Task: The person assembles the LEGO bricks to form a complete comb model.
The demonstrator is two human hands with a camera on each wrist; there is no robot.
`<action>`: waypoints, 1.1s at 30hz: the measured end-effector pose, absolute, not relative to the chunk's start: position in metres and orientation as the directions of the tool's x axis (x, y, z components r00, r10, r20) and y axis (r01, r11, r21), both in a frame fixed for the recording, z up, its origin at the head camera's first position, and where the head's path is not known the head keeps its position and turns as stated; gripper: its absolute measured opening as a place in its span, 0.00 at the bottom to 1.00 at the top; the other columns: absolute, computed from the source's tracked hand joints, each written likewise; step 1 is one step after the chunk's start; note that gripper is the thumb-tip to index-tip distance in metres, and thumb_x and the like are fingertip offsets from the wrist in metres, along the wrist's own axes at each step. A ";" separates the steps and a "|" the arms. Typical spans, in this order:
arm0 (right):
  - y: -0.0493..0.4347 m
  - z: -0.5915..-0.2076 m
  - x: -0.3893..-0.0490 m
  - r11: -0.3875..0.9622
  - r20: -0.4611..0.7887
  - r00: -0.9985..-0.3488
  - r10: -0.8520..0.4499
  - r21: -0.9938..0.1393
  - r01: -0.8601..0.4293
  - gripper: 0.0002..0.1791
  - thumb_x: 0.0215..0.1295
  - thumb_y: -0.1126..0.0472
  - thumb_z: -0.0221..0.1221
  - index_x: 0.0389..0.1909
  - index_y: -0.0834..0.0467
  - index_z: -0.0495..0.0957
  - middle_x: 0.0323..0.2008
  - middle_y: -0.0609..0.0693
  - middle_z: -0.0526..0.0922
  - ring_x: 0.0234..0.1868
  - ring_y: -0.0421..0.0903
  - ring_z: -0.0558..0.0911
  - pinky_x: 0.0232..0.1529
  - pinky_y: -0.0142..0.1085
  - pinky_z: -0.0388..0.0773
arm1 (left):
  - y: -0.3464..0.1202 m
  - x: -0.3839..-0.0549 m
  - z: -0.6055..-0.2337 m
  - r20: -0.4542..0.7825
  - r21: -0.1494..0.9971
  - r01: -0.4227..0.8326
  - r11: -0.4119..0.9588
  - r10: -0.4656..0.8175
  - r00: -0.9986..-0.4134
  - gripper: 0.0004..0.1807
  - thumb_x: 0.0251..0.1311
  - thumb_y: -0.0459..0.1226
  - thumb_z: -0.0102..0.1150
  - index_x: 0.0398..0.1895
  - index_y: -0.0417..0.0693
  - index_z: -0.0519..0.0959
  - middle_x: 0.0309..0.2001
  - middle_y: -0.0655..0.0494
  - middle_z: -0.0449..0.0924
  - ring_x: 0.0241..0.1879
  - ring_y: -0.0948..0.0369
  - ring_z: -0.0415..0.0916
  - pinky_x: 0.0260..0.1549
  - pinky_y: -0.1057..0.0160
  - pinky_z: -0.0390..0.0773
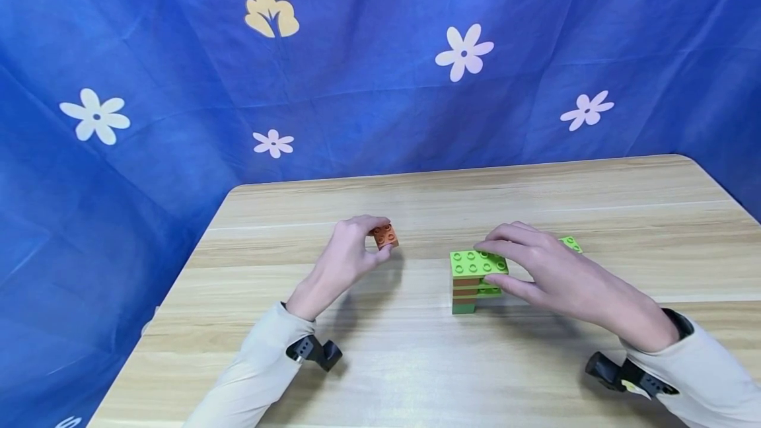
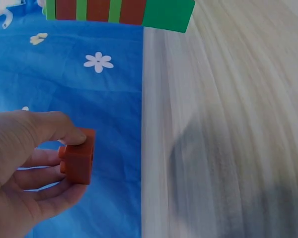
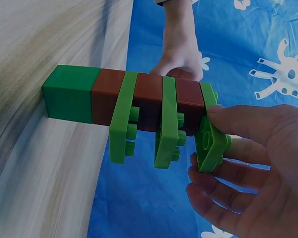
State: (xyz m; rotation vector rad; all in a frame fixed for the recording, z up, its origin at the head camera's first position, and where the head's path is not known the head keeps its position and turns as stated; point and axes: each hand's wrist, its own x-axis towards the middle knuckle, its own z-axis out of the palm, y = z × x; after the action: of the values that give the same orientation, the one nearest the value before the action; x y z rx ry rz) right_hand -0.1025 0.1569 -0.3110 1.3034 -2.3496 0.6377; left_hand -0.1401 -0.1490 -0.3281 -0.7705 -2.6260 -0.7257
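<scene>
Between thumb and fingers, my left hand [image 1: 351, 249] pinches a small orange-brown building brick [image 1: 385, 236], held left of a brick tower [image 1: 464, 308]. Its studs [image 2: 62, 166] face the palm side in the left wrist view. The upright tower has a dark green brick [image 3: 69, 95] at the base, then brown bricks alternating with light green plates that overhang to the right. My right hand [image 1: 538, 269] grips the overhanging end of the top light green plate [image 1: 466, 264], thumb at the near side and fingers at the far side.
Another light green studded piece [image 1: 572, 244] shows partly behind my right hand. The wooden table [image 1: 380, 375] ends at a back edge before a blue flowered cloth [image 1: 368, 71]. Dark wrist cameras [image 1: 328, 355] hang below both sleeves.
</scene>
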 end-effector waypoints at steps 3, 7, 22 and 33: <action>0.157 -0.311 -0.102 0.471 0.524 -0.501 -0.689 -0.203 -0.859 0.19 0.59 0.57 0.66 0.48 0.62 0.80 0.43 0.47 0.80 0.43 0.42 0.79 0.42 0.38 0.81 | -0.147 -0.140 -0.326 0.437 0.363 0.592 0.720 0.429 -0.790 0.18 0.47 0.29 0.70 0.44 0.32 0.81 0.37 0.47 0.84 0.37 0.55 0.80 0.44 0.59 0.81; 0.156 -0.310 -0.103 0.476 0.518 -0.508 -0.689 -0.206 -0.855 0.19 0.58 0.58 0.66 0.48 0.62 0.80 0.43 0.48 0.80 0.44 0.42 0.79 0.42 0.39 0.81 | -0.142 -0.138 -0.321 0.446 0.356 0.615 0.704 0.451 -0.773 0.18 0.48 0.30 0.69 0.44 0.33 0.81 0.38 0.47 0.84 0.39 0.55 0.80 0.45 0.59 0.81; 0.156 -0.307 -0.105 0.484 0.506 -0.521 -0.687 -0.215 -0.848 0.19 0.59 0.57 0.66 0.49 0.62 0.80 0.43 0.48 0.80 0.44 0.43 0.80 0.43 0.39 0.82 | -0.120 -0.122 -0.297 0.478 0.358 0.729 0.584 0.557 -0.680 0.16 0.49 0.30 0.66 0.44 0.36 0.82 0.38 0.51 0.84 0.40 0.59 0.79 0.44 0.63 0.80; 0.155 -0.310 -0.104 0.488 0.510 -0.524 -0.682 -0.217 -0.846 0.19 0.57 0.58 0.68 0.48 0.62 0.81 0.43 0.48 0.80 0.43 0.42 0.80 0.42 0.39 0.82 | -0.108 -0.112 -0.284 0.523 0.393 0.801 0.451 0.607 -0.599 0.14 0.51 0.30 0.66 0.43 0.37 0.82 0.38 0.53 0.84 0.40 0.62 0.80 0.43 0.72 0.78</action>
State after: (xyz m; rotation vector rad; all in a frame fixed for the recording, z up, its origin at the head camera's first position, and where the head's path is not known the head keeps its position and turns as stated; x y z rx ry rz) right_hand -0.1039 0.1550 -0.3096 1.2787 -2.3815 0.6375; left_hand -0.1118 -0.1077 -0.2835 -1.2033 -2.3992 -0.8958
